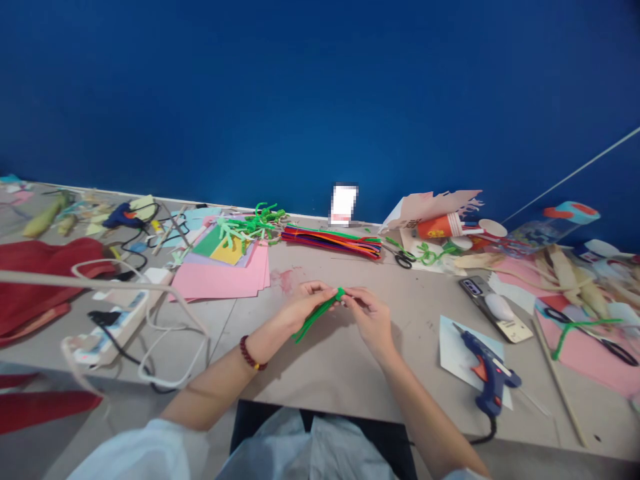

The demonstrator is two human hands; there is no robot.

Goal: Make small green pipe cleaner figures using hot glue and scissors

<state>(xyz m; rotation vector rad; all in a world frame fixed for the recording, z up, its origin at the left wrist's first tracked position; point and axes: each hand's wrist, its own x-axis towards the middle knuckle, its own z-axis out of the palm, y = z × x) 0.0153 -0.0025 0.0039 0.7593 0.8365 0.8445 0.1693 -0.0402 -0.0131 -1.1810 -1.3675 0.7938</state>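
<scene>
At the table's [420,300] near-centre, the left hand [313,300] pinches green pipe cleaners [320,312], tails toward seven o'clock; the right hand [369,313] grasps their bunched end. Beyond, at twelve, lies a multicoloured bundle [333,241]; a glue gun [487,370] rests at four.

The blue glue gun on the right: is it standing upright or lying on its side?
Lying on its side: the glue gun rests flat, partly on a pale blue sheet.
</scene>
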